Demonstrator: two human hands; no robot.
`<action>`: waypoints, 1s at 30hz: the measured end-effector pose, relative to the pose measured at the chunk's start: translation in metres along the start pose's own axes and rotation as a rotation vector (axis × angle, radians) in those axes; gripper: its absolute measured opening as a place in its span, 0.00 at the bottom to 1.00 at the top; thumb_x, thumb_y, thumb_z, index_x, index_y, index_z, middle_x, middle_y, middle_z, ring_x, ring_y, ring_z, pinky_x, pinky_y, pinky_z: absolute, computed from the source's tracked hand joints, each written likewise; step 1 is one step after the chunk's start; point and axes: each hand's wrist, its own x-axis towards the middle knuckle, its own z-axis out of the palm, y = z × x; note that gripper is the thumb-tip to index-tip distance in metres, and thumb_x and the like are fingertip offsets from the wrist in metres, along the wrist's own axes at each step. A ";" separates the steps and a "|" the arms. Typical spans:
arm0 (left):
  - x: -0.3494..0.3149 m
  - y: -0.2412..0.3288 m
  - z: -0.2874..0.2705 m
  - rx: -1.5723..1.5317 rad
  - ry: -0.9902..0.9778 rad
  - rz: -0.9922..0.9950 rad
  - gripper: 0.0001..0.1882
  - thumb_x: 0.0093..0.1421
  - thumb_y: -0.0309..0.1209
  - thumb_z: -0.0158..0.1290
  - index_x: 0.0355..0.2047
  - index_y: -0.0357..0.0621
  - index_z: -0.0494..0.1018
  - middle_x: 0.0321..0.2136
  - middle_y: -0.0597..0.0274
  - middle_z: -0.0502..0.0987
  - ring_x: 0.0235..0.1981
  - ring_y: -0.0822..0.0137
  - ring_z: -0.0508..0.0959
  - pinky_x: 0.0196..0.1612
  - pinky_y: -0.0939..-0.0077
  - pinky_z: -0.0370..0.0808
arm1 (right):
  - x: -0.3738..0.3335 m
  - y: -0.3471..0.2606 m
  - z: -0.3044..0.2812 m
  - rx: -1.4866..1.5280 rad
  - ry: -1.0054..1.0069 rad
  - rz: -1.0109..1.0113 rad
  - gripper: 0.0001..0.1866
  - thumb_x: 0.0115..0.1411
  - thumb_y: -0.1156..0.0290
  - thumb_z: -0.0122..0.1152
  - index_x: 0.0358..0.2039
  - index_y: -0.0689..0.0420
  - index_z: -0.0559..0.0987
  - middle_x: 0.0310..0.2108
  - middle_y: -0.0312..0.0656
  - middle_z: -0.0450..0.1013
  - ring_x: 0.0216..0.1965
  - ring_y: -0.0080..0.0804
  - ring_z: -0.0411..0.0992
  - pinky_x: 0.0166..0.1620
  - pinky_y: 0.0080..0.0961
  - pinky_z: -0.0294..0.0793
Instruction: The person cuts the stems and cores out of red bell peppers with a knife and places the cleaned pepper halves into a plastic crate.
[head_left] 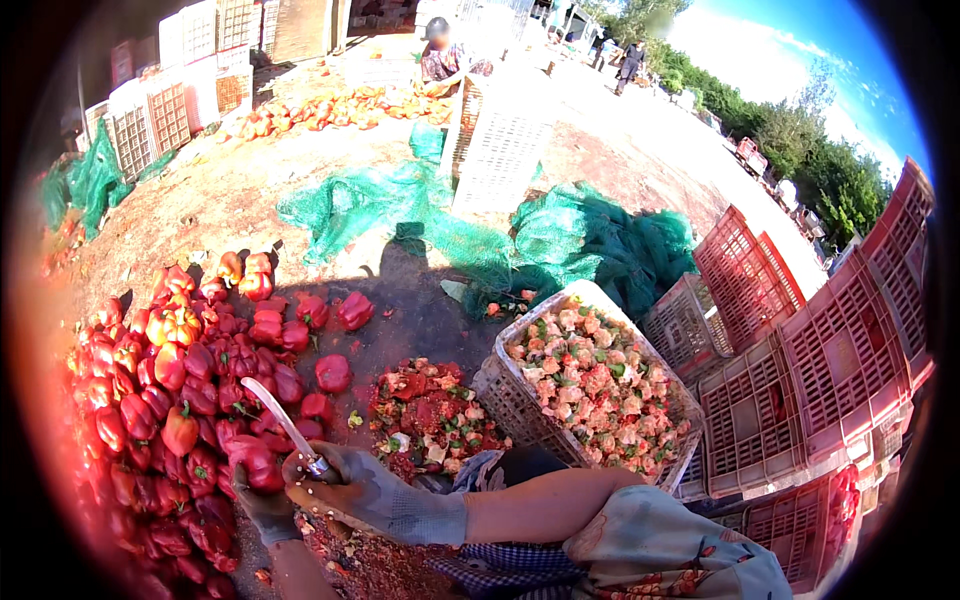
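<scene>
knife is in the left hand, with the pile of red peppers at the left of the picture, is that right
Not quite: the head view shows the knife in the right hand, not the left. The pile of red peppers is indeed at the left of the picture.

Left hand (265,515) holds red pepper (255,464); right hand (375,495) grips tilted knife (281,417). Pepper pile (150,405) lies left, crate (512,402) of cores (598,385) stands right.

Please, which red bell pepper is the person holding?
The red bell pepper in the left hand, beside the curved knife; the piled peppers lie unheld.
</scene>
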 end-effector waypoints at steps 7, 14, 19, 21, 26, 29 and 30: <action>-0.115 0.081 0.046 -0.009 -0.030 0.240 0.24 0.56 0.28 0.54 0.51 0.44 0.60 0.45 0.57 0.69 0.47 0.59 0.72 0.47 0.61 0.75 | -0.039 0.018 0.011 -0.291 -0.161 -0.292 0.06 0.61 0.75 0.53 0.39 0.57 0.72 0.25 0.30 0.70 0.20 0.11 0.65 0.22 0.13 0.63; -0.215 0.169 0.076 1.027 0.102 0.781 0.25 0.47 0.26 0.64 0.42 0.39 0.64 0.39 0.61 0.68 0.40 0.72 0.70 0.43 0.78 0.71 | -0.038 0.066 0.026 -0.882 -0.237 -0.621 0.08 0.55 0.76 0.57 0.37 0.61 0.72 0.32 0.44 0.69 0.25 0.34 0.70 0.28 0.30 0.71; -0.251 0.180 0.060 1.121 0.148 0.790 0.26 0.44 0.29 0.66 0.40 0.40 0.64 0.37 0.64 0.67 0.38 0.72 0.69 0.44 0.77 0.71 | -0.051 0.073 0.035 -0.941 -0.507 -0.437 0.08 0.56 0.72 0.59 0.37 0.56 0.75 0.36 0.43 0.69 0.29 0.38 0.70 0.30 0.33 0.70; -0.255 0.176 0.057 1.155 0.174 0.821 0.28 0.41 0.33 0.66 0.39 0.39 0.64 0.34 0.63 0.68 0.37 0.71 0.70 0.43 0.76 0.70 | -0.053 0.077 0.037 -0.992 -0.563 -0.477 0.07 0.55 0.71 0.59 0.36 0.54 0.76 0.36 0.43 0.69 0.31 0.39 0.70 0.30 0.34 0.70; -0.249 0.165 0.056 1.195 0.177 0.973 0.27 0.42 0.34 0.67 0.39 0.38 0.65 0.34 0.62 0.69 0.38 0.68 0.70 0.45 0.74 0.69 | -0.050 0.086 0.039 -1.142 -0.515 -0.555 0.07 0.54 0.70 0.59 0.35 0.53 0.77 0.42 0.47 0.69 0.36 0.40 0.70 0.33 0.34 0.72; -0.242 0.161 0.059 1.249 0.222 1.045 0.26 0.42 0.31 0.66 0.38 0.39 0.65 0.34 0.62 0.67 0.38 0.67 0.69 0.45 0.73 0.68 | -0.038 0.109 0.026 -1.328 -0.446 -1.017 0.07 0.55 0.70 0.59 0.35 0.54 0.77 0.45 0.50 0.68 0.39 0.42 0.70 0.35 0.33 0.73; -0.242 0.162 0.062 1.186 0.242 1.006 0.25 0.42 0.30 0.66 0.38 0.39 0.65 0.34 0.62 0.67 0.38 0.67 0.69 0.45 0.74 0.68 | -0.035 0.113 0.025 -1.372 -0.417 -1.157 0.07 0.55 0.70 0.58 0.35 0.54 0.77 0.46 0.51 0.68 0.40 0.43 0.69 0.36 0.33 0.73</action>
